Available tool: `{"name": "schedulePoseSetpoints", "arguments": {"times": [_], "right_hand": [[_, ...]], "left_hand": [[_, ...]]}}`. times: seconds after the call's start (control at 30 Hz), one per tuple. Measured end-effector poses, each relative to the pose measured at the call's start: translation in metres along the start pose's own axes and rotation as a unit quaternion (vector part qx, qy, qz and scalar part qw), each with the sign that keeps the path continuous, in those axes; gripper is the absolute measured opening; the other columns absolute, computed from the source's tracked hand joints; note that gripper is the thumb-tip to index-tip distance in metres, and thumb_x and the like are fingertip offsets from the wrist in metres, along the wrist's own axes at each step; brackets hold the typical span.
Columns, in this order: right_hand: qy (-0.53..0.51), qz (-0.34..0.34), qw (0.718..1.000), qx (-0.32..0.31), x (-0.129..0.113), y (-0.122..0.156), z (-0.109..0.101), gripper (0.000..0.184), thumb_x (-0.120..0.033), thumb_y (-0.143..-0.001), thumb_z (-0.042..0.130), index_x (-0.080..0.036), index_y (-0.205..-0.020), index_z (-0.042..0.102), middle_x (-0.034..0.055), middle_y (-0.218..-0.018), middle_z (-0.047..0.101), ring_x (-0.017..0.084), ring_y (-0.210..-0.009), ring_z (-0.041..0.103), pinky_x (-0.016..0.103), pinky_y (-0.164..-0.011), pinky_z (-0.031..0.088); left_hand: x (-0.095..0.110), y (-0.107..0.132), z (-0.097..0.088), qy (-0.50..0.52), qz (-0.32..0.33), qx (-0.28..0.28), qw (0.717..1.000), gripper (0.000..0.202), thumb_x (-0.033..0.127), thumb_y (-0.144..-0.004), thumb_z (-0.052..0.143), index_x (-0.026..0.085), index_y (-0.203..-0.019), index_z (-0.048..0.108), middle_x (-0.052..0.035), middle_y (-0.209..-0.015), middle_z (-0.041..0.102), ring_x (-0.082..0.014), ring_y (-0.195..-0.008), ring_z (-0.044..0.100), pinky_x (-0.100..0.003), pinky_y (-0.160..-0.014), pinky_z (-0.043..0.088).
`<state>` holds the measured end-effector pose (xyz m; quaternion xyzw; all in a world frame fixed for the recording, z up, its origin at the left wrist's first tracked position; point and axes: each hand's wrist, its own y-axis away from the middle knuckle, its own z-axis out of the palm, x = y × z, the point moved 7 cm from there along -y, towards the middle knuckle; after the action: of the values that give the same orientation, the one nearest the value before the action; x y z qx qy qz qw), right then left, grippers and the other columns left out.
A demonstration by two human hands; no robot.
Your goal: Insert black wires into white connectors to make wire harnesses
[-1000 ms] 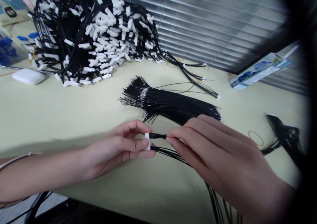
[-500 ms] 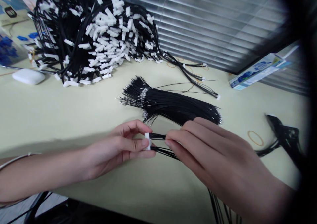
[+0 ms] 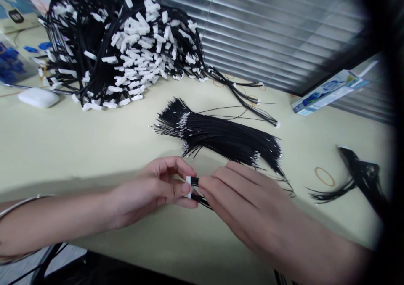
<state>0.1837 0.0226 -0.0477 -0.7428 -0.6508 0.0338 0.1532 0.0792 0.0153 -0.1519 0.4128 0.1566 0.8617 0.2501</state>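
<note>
A small white connector housing (image 3: 189,186) is pinched between the thumb and fingers of my left hand (image 3: 167,184). Black wires (image 3: 202,201) run out of its right side in an upper and a lower group. My right hand (image 3: 243,201) is closed on the upper group, close beside the housing; its fingertips are partly hidden behind the hand. Just beyond both hands lies a thick bundle of loose black wires (image 3: 227,133) with silvery crimped ends. More black wires hang below my right forearm at the bottom edge.
A big heap of black cables with white connectors (image 3: 142,45) fills the back left, near a white rounded case (image 3: 38,97). A few finished-looking cables (image 3: 249,98) lie behind the bundle. Rightward are a blue-white box (image 3: 328,92), a rubber band (image 3: 325,176) and black wires (image 3: 362,171).
My right hand has slid left along the wires, closer to the connector housing. My left hand has shifted slightly down, still pinching the housing.
</note>
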Motion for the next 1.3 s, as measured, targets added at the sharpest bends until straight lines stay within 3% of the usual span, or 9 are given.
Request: {"name": "schedulePoseSetpoints", "arguments": {"times": [0.13,0.2,0.27,0.37,0.47,0.8,0.93,1.1,1.3], "right_hand": [[-0.128,0.104,0.986,-0.006,0.020,-0.002,0.006,0.017,-0.017,-0.087,0.046,-0.016,-0.083,0.063,-0.0013,-0.076,0.056,0.006,-0.071,0.048,0.021,-0.064,0.035],[-0.225,0.176,0.958,-0.010,0.039,-0.002,0.020,0.021,-0.023,-0.090,0.046,-0.017,-0.077,0.061,-0.0032,-0.074,0.055,0.002,-0.069,0.047,0.016,-0.064,0.036],[-0.238,0.200,0.951,-0.008,0.055,-0.002,0.038,0.022,-0.026,-0.091,0.044,-0.018,-0.081,0.062,-0.0035,-0.081,0.058,0.001,-0.074,0.050,0.014,-0.068,0.038],[-0.104,0.149,0.983,-0.003,0.066,-0.001,0.062,0.021,-0.024,-0.090,0.045,-0.021,-0.100,0.064,-0.0020,-0.101,0.060,0.006,-0.091,0.052,0.020,-0.080,0.041],[-0.041,0.105,0.994,-0.011,0.068,0.004,0.081,0.028,-0.017,-0.088,0.047,-0.022,-0.112,0.060,-0.0007,-0.112,0.057,0.010,-0.098,0.049,0.024,-0.085,0.039],[-0.015,0.004,0.999,-0.049,0.060,0.001,0.082,0.021,-0.016,-0.091,0.040,-0.018,-0.102,0.058,0.0018,-0.109,0.056,0.013,-0.106,0.046,0.028,-0.090,0.033],[-0.036,0.014,0.998,-0.045,0.062,0.001,0.086,0.016,-0.019,-0.090,0.041,-0.018,-0.098,0.055,0.0011,-0.107,0.056,0.013,-0.106,0.047,0.028,-0.089,0.034],[-0.082,0.106,0.991,-0.006,0.069,-0.002,0.069,0.014,-0.021,-0.092,0.038,-0.015,-0.093,0.050,0.0004,-0.091,0.057,0.006,-0.085,0.052,0.019,-0.077,0.039],[-0.219,0.204,0.943,0.144,0.066,0.009,-0.005,0.007,-0.012,-0.088,0.042,-0.018,-0.093,0.044,-0.0023,-0.080,0.053,0.000,-0.071,0.051,0.012,-0.065,0.040]], "left_hand": [[-0.002,0.001,0.001,-0.019,-0.010,-0.004,1.000,0.017,0.004,-0.074,0.067,0.015,-0.087,0.060,0.0000,-0.076,0.060,-0.0090,-0.075,0.061,-0.025,-0.076,0.056],[-0.003,0.002,0.003,-0.038,-0.019,-0.007,0.999,0.016,0.007,-0.075,0.067,0.014,-0.087,0.059,-0.0002,-0.076,0.059,-0.0092,-0.075,0.059,-0.026,-0.077,0.056],[-0.004,0.003,0.004,-0.057,-0.026,-0.011,0.998,0.016,0.008,-0.075,0.068,0.014,-0.088,0.059,0.0002,-0.074,0.057,-0.0086,-0.073,0.057,-0.027,-0.077,0.055],[-0.006,0.003,0.005,-0.074,-0.041,-0.014,0.996,0.016,0.010,-0.075,0.069,0.014,-0.087,0.059,-0.0002,-0.074,0.058,-0.0092,-0.073,0.057,-0.027,-0.076,0.055],[-0.006,0.004,0.006,-0.078,-0.048,-0.014,0.996,0.015,0.012,-0.075,0.069,0.013,-0.087,0.059,-0.0012,-0.076,0.058,-0.0102,-0.075,0.058,-0.027,-0.075,0.055],[-0.007,0.004,0.004,-0.074,-0.052,-0.016,0.996,0.016,0.012,-0.075,0.070,0.014,-0.088,0.060,-0.0005,-0.076,0.058,-0.0096,-0.075,0.058,-0.027,-0.076,0.055],[-0.006,0.003,0.003,-0.070,-0.046,-0.019,0.996,0.017,0.011,-0.075,0.070,0.014,-0.088,0.061,-0.0011,-0.077,0.058,-0.0096,-0.075,0.057,-0.026,-0.075,0.054],[-0.005,0.004,0.001,-0.059,-0.045,-0.005,0.997,0.017,0.010,-0.076,0.068,0.015,-0.090,0.060,-0.0009,-0.078,0.058,-0.0091,-0.076,0.058,-0.024,-0.076,0.054],[-0.002,0.005,0.000,-0.028,-0.036,0.019,0.999,0.017,0.009,-0.076,0.067,0.017,-0.089,0.060,0.0013,-0.078,0.057,-0.0084,-0.078,0.060,-0.023,-0.080,0.054]]}}
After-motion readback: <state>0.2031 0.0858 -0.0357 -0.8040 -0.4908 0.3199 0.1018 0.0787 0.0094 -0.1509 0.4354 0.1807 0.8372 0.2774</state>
